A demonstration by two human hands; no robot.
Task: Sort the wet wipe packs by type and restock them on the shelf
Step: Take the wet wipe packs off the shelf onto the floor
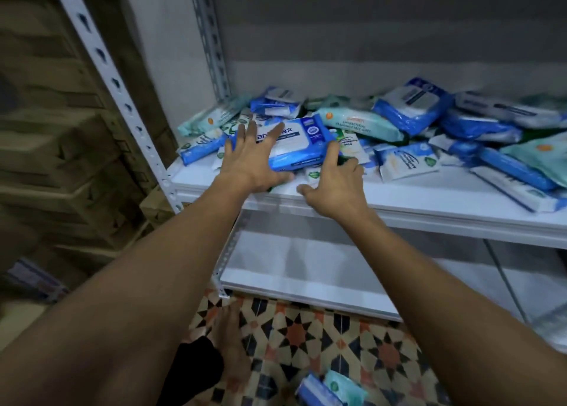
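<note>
A jumbled heap of wet wipe packs covers the white shelf. On top at the left lies a large blue and white pack. My left hand rests on its left end with fingers spread. My right hand touches its right front corner, fingers apart. Neither hand has closed around it. Pale green packs and other blue packs lie mixed behind and to the right. Small white packs with green logos sit near the shelf front.
A lower white shelf sits beneath. Perforated grey uprights frame the left side. Cardboard boxes stack at the left. Two more packs lie on the patterned tile floor, next to my foot.
</note>
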